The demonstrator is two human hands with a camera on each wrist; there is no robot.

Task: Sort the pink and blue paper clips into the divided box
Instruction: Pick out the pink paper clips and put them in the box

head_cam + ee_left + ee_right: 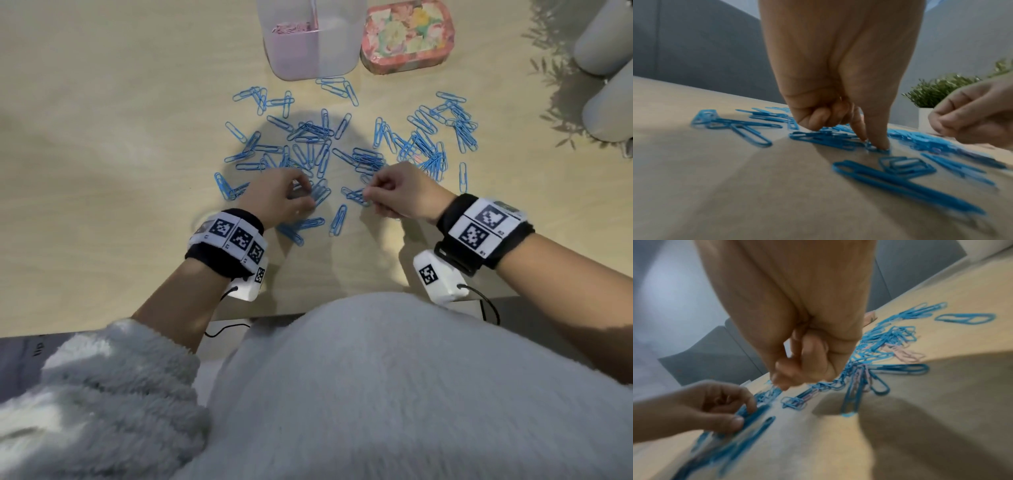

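We find pink paper clips (906, 353) among blue paper clips (888, 334) only from right wrist, left hand (838, 81) pinching blue clip, right hand (797, 340) clenched, contents unclear, no legible writing

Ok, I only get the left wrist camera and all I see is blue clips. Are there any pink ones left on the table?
Observer: Yes. The right wrist view shows a few pink paper clips mixed in with the blue paper clips.
Operator: Where's the box? I can't see it!
Observer: In the head view the divided box stands at the far side of the pile.
Operator: Is anything in it?
Observer: Its left compartment holds a heap of sorted pink clips. I see none in the right compartment.
Operator: What's next to it?
Observer: A flowery tin, just right of the box.
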